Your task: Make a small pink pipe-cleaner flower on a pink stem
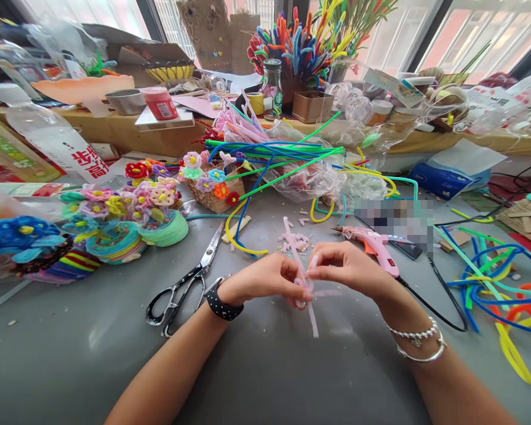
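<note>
Over the grey table my left hand (278,277) pinches pale pink pipe cleaners (313,319), one of which runs long above and below the fingers. Close against it, my right hand (340,264) has its thumb and fingers pressed together on the same pink piece, near a small looped part. The exact shape between the fingertips is partly hidden. Just beyond the hands lies a small heap of pink clippings (295,242). A pink hot glue gun (371,245) rests to the right of my right hand. Black-handled scissors (190,277) lie open left of my left hand.
Pots of pipe-cleaner flowers (115,239) stand at the left, beside a plastic bottle (48,133). Green and blue pipe cleaners (274,147) are piled at the back. Loose coloured ones (491,271) spread at the right, near a black cord (442,289). A crowded wooden ledge (221,127) runs behind.
</note>
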Demonstrator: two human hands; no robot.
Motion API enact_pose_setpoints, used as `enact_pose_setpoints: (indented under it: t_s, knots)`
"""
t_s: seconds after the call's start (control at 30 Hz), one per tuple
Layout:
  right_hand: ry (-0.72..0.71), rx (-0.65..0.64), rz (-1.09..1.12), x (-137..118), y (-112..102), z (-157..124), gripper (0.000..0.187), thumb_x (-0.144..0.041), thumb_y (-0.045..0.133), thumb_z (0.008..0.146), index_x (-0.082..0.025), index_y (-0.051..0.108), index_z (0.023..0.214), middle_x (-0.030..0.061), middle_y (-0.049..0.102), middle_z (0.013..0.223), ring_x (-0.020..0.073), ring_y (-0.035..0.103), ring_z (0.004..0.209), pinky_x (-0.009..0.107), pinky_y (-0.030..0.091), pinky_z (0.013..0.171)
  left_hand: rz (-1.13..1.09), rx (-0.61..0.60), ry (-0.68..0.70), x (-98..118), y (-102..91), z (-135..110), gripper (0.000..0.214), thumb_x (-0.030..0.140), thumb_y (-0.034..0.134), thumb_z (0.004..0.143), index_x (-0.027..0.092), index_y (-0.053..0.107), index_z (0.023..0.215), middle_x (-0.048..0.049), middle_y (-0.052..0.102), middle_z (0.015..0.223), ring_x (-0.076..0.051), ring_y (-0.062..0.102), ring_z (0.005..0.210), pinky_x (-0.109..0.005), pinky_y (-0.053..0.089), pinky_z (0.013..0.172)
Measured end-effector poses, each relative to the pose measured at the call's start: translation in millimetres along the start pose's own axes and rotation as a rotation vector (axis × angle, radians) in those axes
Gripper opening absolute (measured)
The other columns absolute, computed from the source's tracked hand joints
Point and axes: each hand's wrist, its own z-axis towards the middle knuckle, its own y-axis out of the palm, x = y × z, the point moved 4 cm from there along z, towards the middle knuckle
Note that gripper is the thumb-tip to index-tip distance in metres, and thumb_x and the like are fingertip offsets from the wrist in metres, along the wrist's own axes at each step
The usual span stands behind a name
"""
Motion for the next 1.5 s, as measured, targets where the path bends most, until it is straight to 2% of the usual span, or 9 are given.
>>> enact_pose_setpoints:
  t_s: [0.1, 0.23, 0.3, 0.53, 0.73, 0.8, 0.97, 1.27, 1.5]
  knots:
    - [0.037, -0.046, 0.081, 5, 3, 2, 0.02, -0.034, 0.06, 0.071, -0.018, 0.062, 0.06, 0.0006, 0.055, 0.064, 0.0134, 0.051, 0.063, 0.026, 0.039, 0.057, 0.001, -0.01, 0.013, 1, 1.5, 0, 0.014, 0.027, 0.067, 0.062, 0.013, 0.063, 0.063, -0.0024, 0.063, 0.06, -0.01, 0.058, 0.057, -0.021, 0.046, 0.057]
    - [0.04, 0.407, 0.138, 12, -17, -1, 0.015, -0.033, 0.059, 0.072, -0.02, 0.061, 0.079, 0.0016, 0.059, 0.076, 0.0134, 0.052, 0.069, 0.026, 0.042, 0.06, -0.278, 0.263, 0.144, 6, -9.8, 2, 0.016, 0.027, 0.067, 0.063, 0.012, 0.064, 0.068, -0.0036, 0.064, 0.067, -0.01, 0.058, 0.062, -0.021, 0.047, 0.062]
    - [-0.023, 0.546, 0.103, 10, -23, -4, 0.021, -0.031, 0.06, 0.071, -0.022, 0.058, 0.09, 0.0024, 0.058, 0.086, 0.013, 0.052, 0.07, 0.026, 0.043, 0.061, -0.414, 0.362, 0.196, 5, -15.7, 2, 0.015, 0.026, 0.067, 0.064, 0.013, 0.065, 0.071, -0.0038, 0.065, 0.071, -0.01, 0.058, 0.065, -0.021, 0.047, 0.065]
    - [-0.258, 0.312, -0.074, -16, -13, -8, 0.015, -0.023, 0.062, 0.071, -0.024, 0.065, 0.086, 0.0037, 0.06, 0.081, 0.0156, 0.054, 0.071, 0.031, 0.045, 0.061, -0.514, 0.376, 0.235, 4, -18.1, 3, 0.019, 0.029, 0.063, 0.068, 0.012, 0.067, 0.077, -0.0051, 0.066, 0.077, -0.011, 0.059, 0.07, -0.022, 0.047, 0.068]
    - [-0.278, 0.377, 0.105, -13, -9, -8, 0.005, -0.022, 0.061, 0.073, -0.024, 0.065, 0.073, 0.0028, 0.063, 0.08, 0.0171, 0.057, 0.078, 0.034, 0.046, 0.07, -0.503, 0.354, 0.228, 6, -12.8, 3, 0.016, 0.027, 0.064, 0.068, 0.013, 0.067, 0.076, -0.003, 0.065, 0.073, -0.008, 0.057, 0.066, -0.019, 0.046, 0.064]
    - [-0.209, 0.387, 0.242, -6, -6, -5, 0.001, -0.023, 0.061, 0.073, -0.023, 0.061, 0.073, 0.0011, 0.063, 0.074, 0.0155, 0.059, 0.072, 0.032, 0.047, 0.065, -0.497, 0.354, 0.236, 6, -12.1, 3, 0.016, 0.026, 0.063, 0.069, 0.013, 0.067, 0.076, -0.0032, 0.064, 0.073, -0.008, 0.057, 0.067, -0.019, 0.046, 0.063]
    - [-0.132, 0.497, 0.453, 6, -2, -3, 0.013, -0.024, 0.067, 0.068, -0.024, 0.055, 0.074, -0.0046, 0.059, 0.061, 0.0105, 0.057, 0.056, 0.026, 0.047, 0.054, -0.476, 0.379, 0.252, 5, -10.8, 3, 0.015, 0.026, 0.064, 0.068, 0.013, 0.066, 0.074, -0.0028, 0.064, 0.073, -0.009, 0.058, 0.07, -0.02, 0.046, 0.064]
    - [-0.223, 0.645, -0.03, -4, -1, -8, 0.006, -0.02, 0.061, 0.072, -0.018, 0.063, 0.077, 0.0009, 0.064, 0.07, 0.0123, 0.059, 0.063, 0.026, 0.05, 0.059, -0.436, 0.496, 0.296, 5, -15.3, 2, 0.016, 0.027, 0.064, 0.068, 0.012, 0.065, 0.074, -0.0017, 0.061, 0.07, -0.008, 0.056, 0.067, -0.019, 0.047, 0.064]
    - [-0.269, 0.613, -0.272, -11, 2, -10, 0.013, -0.012, 0.056, 0.073, -0.017, 0.064, 0.081, 0.001, 0.065, 0.072, 0.0111, 0.058, 0.063, 0.024, 0.05, 0.059, -0.413, 0.59, 0.299, 4, -15.7, 2, 0.018, 0.027, 0.065, 0.066, 0.012, 0.065, 0.075, -0.0026, 0.063, 0.072, -0.011, 0.057, 0.07, -0.023, 0.047, 0.068]
